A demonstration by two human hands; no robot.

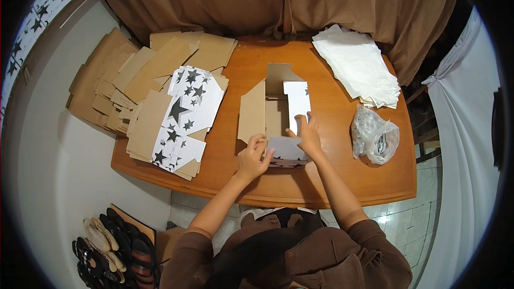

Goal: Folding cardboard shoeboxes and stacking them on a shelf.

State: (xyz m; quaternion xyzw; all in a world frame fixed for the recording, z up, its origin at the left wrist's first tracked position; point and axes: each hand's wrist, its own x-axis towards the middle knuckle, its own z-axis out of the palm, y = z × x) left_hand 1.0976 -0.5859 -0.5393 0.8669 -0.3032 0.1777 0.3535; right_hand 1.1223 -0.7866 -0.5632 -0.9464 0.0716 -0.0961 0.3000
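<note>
A partly folded cardboard box (277, 115) stands on the table in front of me, its top flaps up and its inside plain brown. White with black stars shows on its outer near face. At its near left corner, my left hand (254, 159) grips the edge, the fingers curled and the thumb by the near flap (284, 147). My right hand (307, 138) holds the near right corner, its thumb reaching inward over the white right flap (298, 99). The fingertips at both corners are partly hidden by the cardboard.
Flat cardboard blanks (128, 75) lie piled on the left of the wooden table (225, 174), a star-printed one (184, 109) on top. White paper sheets (356, 64) and a clear plastic bag (375, 135) are on the right. Shoes (115, 251) stand below, left.
</note>
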